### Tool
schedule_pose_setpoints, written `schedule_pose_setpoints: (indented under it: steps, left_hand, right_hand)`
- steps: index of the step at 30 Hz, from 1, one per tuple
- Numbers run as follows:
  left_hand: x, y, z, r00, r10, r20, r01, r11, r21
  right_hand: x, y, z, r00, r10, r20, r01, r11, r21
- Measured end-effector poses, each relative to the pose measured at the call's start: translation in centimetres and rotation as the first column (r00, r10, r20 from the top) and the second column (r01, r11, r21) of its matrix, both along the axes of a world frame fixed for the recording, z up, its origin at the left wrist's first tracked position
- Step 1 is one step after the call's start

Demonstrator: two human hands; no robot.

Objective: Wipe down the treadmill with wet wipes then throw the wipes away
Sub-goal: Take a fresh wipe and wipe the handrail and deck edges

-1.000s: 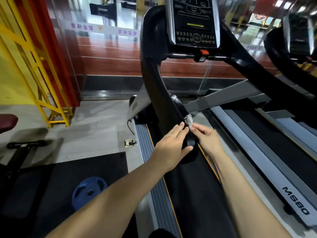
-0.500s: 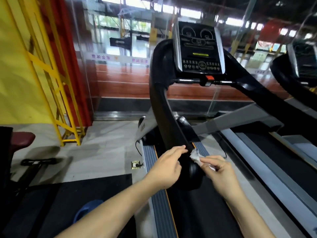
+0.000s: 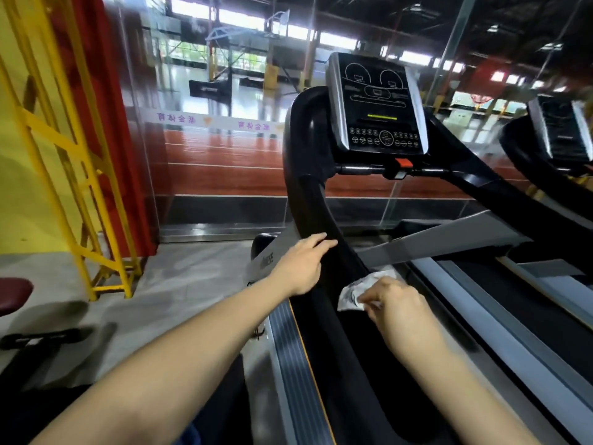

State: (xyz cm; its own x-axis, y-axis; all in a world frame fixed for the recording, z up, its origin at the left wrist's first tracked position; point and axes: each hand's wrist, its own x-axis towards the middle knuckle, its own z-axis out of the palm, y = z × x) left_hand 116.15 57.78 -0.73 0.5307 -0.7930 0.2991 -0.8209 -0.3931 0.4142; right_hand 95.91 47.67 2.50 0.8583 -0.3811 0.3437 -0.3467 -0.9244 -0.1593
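Note:
A black treadmill stands in front of me, its thick left handrail (image 3: 308, 200) curving down from the console (image 3: 378, 110) toward me. My left hand (image 3: 300, 266) lies on the outer side of that handrail, fingers flat over it, holding nothing. My right hand (image 3: 393, 303) pinches a crumpled white wet wipe (image 3: 356, 292) and presses it against the inner side of the same rail, just below the left hand. The belt (image 3: 401, 396) runs dark beneath both arms.
A second treadmill (image 3: 558, 136) stands close on the right. A glass wall (image 3: 224, 139) is behind the console. A yellow metal frame (image 3: 80, 187) and a maroon padded seat (image 3: 12, 293) are at the left, on the grey floor.
The view has tilted up and the console now sits lower in frame. My left hand slid up the handrail, away from the wipe. My right hand with the wipe moved down and right.

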Motion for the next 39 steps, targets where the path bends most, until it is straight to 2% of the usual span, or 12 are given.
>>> schedule_pose_setpoints:
  steps: [5,8,11,14,19,23,25,28,32,35,39]
  left_hand:
    - [13.1,-3.2,1.5,0.965,-0.183,0.187,0.165,0.98,0.109]
    - [20.4,-5.1,3.0,0.925,-0.277,0.26,0.232,0.954,0.19]
    - [26.6,-6.6,3.4,0.884,-0.31,0.351,0.257,0.948,0.189]
    - [29.7,-7.3,2.1,0.849,-0.335,0.408,0.299,0.942,0.151]
    - [31.0,-7.7,0.4,0.842,-0.377,0.387,0.376,0.923,0.08]
    - [30.5,-7.7,0.3,0.858,-0.368,0.358,0.38,0.924,0.039]
    - [30.4,-7.8,0.5,0.879,-0.388,0.278,0.406,0.914,-0.008]
    - [30.7,-8.2,0.4,0.88,-0.397,0.26,0.414,0.91,-0.013]
    - [30.4,-8.1,0.7,0.889,-0.385,0.247,0.391,0.92,0.026]
    - [29.4,-8.0,1.9,0.906,-0.346,0.245,0.332,0.938,0.097]
    - [27.8,-7.8,2.8,0.94,-0.265,0.214,0.23,0.957,0.175]
  right_hand:
    - [9.2,0.7,-0.5,0.996,-0.077,-0.046,0.062,0.96,-0.274]
    - [15.4,0.2,-0.7,0.991,-0.094,-0.091,0.056,0.931,-0.36]
    - [21.4,-0.1,-0.4,0.987,-0.099,-0.124,0.032,0.887,-0.46]
    - [26.7,-0.5,0.1,0.979,-0.087,-0.187,-0.038,0.815,-0.579]
    - [33.6,-1.4,-0.4,0.951,-0.046,-0.306,-0.181,0.72,-0.67]
    - [32.5,-1.3,-1.3,0.936,-0.087,-0.342,-0.17,0.737,-0.654]
    - [28.4,-0.4,-2.3,0.925,-0.099,-0.366,-0.166,0.761,-0.627]
    - [20.2,1.9,-3.4,0.908,-0.104,-0.406,-0.157,0.815,-0.558]
    - [12.3,3.8,-3.6,0.929,-0.114,-0.352,-0.099,0.84,-0.533]
    - [13.6,3.1,-3.0,0.944,-0.088,-0.319,-0.105,0.834,-0.541]
    - [21.2,1.2,-2.5,0.98,-0.067,-0.189,-0.048,0.837,-0.544]
